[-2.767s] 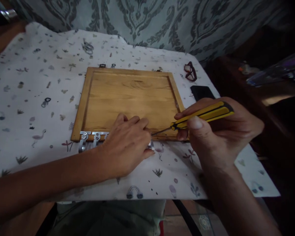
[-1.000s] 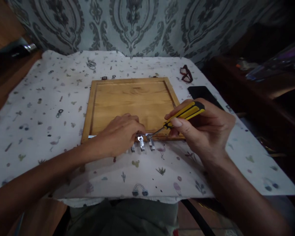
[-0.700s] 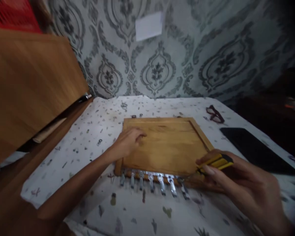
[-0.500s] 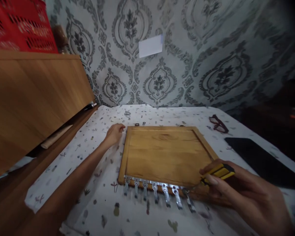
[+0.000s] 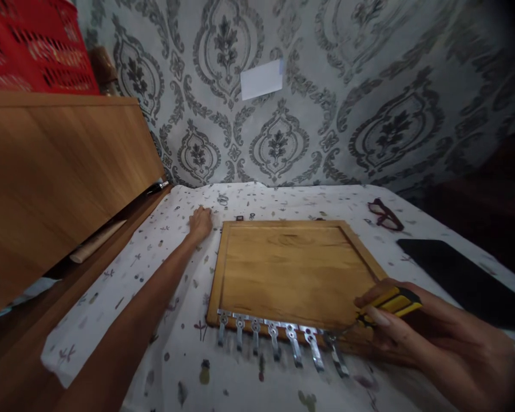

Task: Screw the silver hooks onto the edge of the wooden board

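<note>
A wooden board (image 5: 283, 269) with a raised border lies flat on the patterned white cloth. Along its near edge runs a metal hook rail (image 5: 274, 329) with several hooks hanging over the side. My right hand (image 5: 446, 337) is closed around the yellow and black handle of a screwdriver (image 5: 392, 304). The shaft slants down to the left, its tip at the rail's right end; the exact contact is too dim to make out. My left hand (image 5: 201, 223) rests on the cloth, fingers curled, a little left of the board's far left corner. What it holds, if anything, is hidden.
To the right of the board lie eyeglasses (image 5: 385, 216) and a flat black object (image 5: 463, 280). A wooden cabinet (image 5: 68, 166) with a red basket (image 5: 38, 48) on top stands at the left. Behind is a patterned wall (image 5: 300, 143) bearing a white paper (image 5: 261, 80).
My left hand has come away from the board's corner, and its fingers have curled in. My right hand with the screwdriver stays at the rail's right end. The view has shifted slightly.
</note>
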`<state>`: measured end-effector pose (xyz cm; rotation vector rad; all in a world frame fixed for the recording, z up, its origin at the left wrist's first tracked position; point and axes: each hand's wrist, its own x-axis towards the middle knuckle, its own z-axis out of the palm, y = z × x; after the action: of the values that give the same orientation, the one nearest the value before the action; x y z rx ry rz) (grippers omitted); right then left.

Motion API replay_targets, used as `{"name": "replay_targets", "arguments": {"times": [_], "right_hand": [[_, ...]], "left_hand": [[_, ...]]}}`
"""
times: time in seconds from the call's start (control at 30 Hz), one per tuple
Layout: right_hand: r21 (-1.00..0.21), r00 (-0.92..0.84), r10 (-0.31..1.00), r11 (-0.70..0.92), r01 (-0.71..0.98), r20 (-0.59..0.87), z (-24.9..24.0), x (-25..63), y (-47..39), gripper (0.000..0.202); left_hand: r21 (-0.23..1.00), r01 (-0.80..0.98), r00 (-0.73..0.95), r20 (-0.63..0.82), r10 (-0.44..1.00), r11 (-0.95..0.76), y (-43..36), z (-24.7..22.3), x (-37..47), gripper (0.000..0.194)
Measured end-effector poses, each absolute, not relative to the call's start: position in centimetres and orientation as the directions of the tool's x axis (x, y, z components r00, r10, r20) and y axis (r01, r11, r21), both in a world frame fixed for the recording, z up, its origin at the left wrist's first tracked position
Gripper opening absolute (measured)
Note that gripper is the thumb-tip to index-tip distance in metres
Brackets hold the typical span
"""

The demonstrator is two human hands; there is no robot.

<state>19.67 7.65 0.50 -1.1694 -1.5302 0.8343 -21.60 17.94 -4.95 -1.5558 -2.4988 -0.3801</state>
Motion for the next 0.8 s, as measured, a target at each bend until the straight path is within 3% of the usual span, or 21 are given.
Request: {"name": "replay_targets", "arguments": {"times": [0.23,0.8], "right_hand": [[-0.889,-0.305,0.890,0.409,0.206,0.339,-0.3,21.2,8.8,0.024],[-0.849,-0.315,0.868,0.466,0.247,0.385,0.4,20.9,8.6,0.032]], "left_hand": [[0.100,0.893,-0.447,0.310,0.839,0.438,20.4,-5.4,-22.4,0.038],[0.129,0.888,-0.458,0.351,0.817,0.442,20.7,-6.2,-23.0,0.037]]}}
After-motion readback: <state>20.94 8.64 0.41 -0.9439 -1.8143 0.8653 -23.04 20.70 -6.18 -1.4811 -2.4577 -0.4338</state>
